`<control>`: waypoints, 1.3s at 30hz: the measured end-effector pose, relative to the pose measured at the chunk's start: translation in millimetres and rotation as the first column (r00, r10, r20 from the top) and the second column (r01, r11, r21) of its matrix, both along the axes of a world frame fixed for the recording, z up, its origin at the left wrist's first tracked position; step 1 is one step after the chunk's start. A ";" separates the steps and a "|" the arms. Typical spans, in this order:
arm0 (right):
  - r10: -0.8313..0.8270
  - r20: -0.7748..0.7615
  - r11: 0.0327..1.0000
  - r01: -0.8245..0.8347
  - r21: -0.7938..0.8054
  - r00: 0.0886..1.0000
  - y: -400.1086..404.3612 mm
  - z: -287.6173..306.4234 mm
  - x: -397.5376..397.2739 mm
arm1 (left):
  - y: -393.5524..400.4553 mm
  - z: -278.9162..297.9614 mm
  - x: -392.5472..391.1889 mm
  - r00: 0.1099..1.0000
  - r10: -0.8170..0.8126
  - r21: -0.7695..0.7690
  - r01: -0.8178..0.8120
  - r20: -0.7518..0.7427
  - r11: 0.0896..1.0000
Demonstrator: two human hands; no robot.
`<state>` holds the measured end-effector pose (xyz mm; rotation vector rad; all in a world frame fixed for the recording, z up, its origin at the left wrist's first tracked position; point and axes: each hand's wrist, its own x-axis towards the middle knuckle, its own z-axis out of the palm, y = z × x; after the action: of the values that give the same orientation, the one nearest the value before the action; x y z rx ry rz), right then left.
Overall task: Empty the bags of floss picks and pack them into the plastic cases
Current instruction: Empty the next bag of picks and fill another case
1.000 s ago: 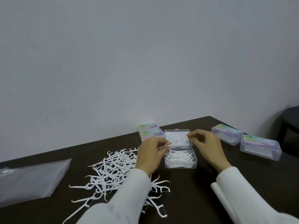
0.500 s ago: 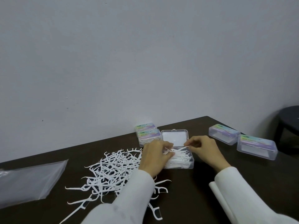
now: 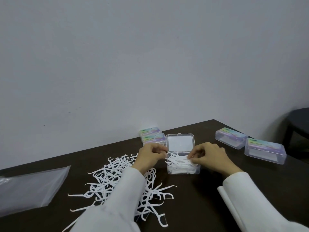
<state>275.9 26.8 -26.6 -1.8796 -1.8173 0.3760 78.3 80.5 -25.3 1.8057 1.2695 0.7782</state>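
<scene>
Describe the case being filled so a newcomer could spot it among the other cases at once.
Start at the dark brown table against the pale wall, then find the person's two hands near its far edge. Between them sits a clear plastic case heaped with white floss picks. It alone stands open and unlabelled; the other cases are closed with colourful labels.

Left sleeve point(image 3: 117, 198) covers the middle of the loose floss picks point(image 3: 107, 178); clear bag point(image 3: 28, 186) cut by left edge; dark stool point(image 3: 299, 121) cut by right edge; closed-case labels point(image 3: 260, 142) too small to read; fingertips of right hand point(image 3: 209, 156) hidden among picks.
</scene>
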 end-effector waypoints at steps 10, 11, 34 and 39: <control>-0.002 0.020 0.998 0.001 0.060 1.000 0.1 -1.5 0.2 | -0.4 -3.6 1.3 0.998 -0.028 -0.007 0.029 0.059 1.000; -0.003 0.015 0.998 0.002 0.068 1.000 0.1 -1.7 0.3 | -1.3 -4.2 2.7 0.997 -0.041 0.005 0.041 0.061 0.999; -0.017 0.038 0.993 0.012 0.118 0.999 1.5 -6.1 1.8 | -4.7 -9.2 4.2 0.964 -0.099 0.310 0.176 -0.248 0.934; 0.003 0.070 0.993 -0.012 0.119 0.998 2.0 -7.0 1.5 | -7.2 -9.3 7.1 0.948 -0.079 0.357 0.192 -0.308 0.914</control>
<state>277.4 28.8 -33.7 -1.8251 -1.8496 0.2022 85.4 73.3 -34.6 2.3715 1.2114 0.7406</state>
